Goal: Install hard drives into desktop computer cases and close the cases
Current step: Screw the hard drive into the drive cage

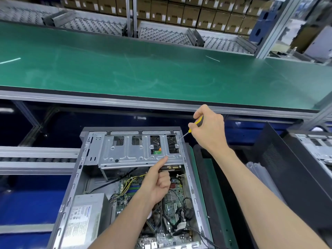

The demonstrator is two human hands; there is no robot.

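- The right hand (209, 129) is clenching the yellow-and-black screwdriver (195, 125) by its handle, and the thin shaft is slanting down toward seven o'clock, its tip meeting the far right corner of the drive cage (136, 151), at about one o'clock in the open computer case (77, 177).
- The left hand (156, 184) is grasping nothing: its index finger is stretching out and pressing on the cage's near edge while the other fingers are curling into the palm.
- The hard drive (154, 141) is sitting under the cage, dark through the two right-hand cut-outs; a green board edge is showing in one of them.
- Risk, as I judge it: the tip is coming in at an angle, so it could be slipping off the screw and scratching the drive or dropping the screw onto the motherboard (170, 200) below. The screw itself is too small to make out.
- A lighter press from the left finger could be letting the cage shift and the holes misalign.
- The case is holding a grey power supply (86, 212) at seven o'clock, and the motherboard with loose cables at five o'clock; its side panel is not yet on.
- A second case (316, 148) is waiting at three o'clock.
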